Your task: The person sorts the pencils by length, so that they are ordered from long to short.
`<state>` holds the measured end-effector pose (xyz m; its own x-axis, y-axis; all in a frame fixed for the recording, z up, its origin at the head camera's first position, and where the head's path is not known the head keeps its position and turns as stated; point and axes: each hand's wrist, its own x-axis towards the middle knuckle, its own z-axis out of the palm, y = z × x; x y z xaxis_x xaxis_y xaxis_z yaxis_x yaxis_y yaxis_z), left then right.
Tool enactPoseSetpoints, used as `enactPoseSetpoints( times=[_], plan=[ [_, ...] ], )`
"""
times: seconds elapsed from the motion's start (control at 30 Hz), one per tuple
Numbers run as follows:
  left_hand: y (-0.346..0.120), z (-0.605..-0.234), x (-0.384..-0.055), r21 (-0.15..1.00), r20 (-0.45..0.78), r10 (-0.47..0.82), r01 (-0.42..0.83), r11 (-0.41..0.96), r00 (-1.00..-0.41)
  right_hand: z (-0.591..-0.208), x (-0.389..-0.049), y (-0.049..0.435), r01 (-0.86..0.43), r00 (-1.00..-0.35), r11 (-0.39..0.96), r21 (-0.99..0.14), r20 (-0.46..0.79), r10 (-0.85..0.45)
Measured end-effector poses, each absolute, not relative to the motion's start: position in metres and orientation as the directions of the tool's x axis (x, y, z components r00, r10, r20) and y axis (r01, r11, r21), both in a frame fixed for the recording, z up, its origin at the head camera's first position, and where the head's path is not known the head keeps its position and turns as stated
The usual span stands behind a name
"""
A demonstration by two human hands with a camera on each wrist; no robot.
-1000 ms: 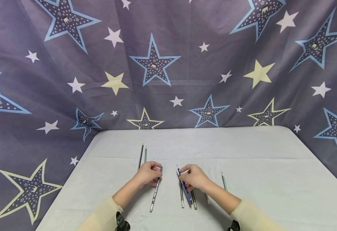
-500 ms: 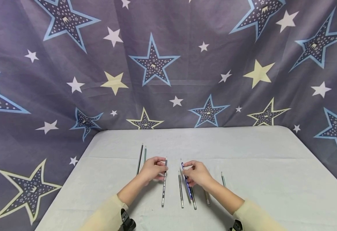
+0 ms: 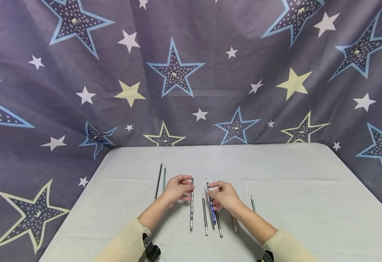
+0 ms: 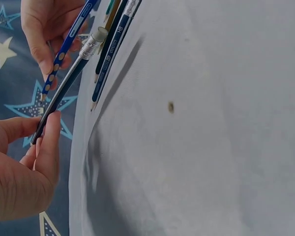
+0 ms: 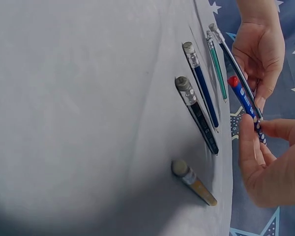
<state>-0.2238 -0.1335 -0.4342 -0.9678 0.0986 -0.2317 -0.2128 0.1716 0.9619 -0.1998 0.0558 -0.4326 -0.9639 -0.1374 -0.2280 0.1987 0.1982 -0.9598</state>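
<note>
My left hand (image 3: 178,190) pinches a dark pencil (image 3: 191,213) with a metal-ringed eraser end, point away from me. The left wrist view shows this pencil (image 4: 69,78) held near its point by thumb and fingers, eraser end raised. My right hand (image 3: 225,199) pinches a blue pencil (image 3: 212,210) with pale dots; its red end (image 5: 233,81) shows in the right wrist view. The two held pencils stand roughly parallel, a small gap between them in the head view. Under and beside the right hand lie a dark pencil (image 3: 205,216) and another dark pencil (image 3: 219,226).
A brown pencil (image 3: 234,225) lies by the right forearm, partly hidden. Beyond that forearm is a green pencil (image 3: 253,203). Left of the left hand lie a black pencil (image 3: 158,182) and a green pencil (image 3: 164,178). A white cloth (image 3: 292,193) covers the table.
My left hand has moved right and slightly away from me with its pencil, which now stands straighter. My right hand has shifted slightly right and away with the blue pencil.
</note>
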Motion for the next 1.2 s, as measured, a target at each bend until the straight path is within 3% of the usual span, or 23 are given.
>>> enactPoseSetpoints(
  times=[0.5, 0.97, 1.2],
  plan=[
    [-0.132, -0.433, -0.227, 0.971, -0.223, 0.097, -0.213, 0.108, -0.970, -0.434, -0.199, 0.056, 0.187, -0.973, 0.173, -0.967, -0.206, -0.101],
    [-0.148, -0.433, -0.238, 0.964, -0.232, 0.068, -0.220, 0.147, -0.970, -0.435, -0.198, 0.051, 0.211, -0.969, 0.138, -0.968, -0.225, -0.099],
    [-0.150, -0.412, -0.228, 0.958, -0.229, 0.044, -0.217, 0.189, -0.972, -0.436, -0.198, 0.050, 0.211, -0.969, 0.131, -0.969, -0.225, -0.101]
  ],
)
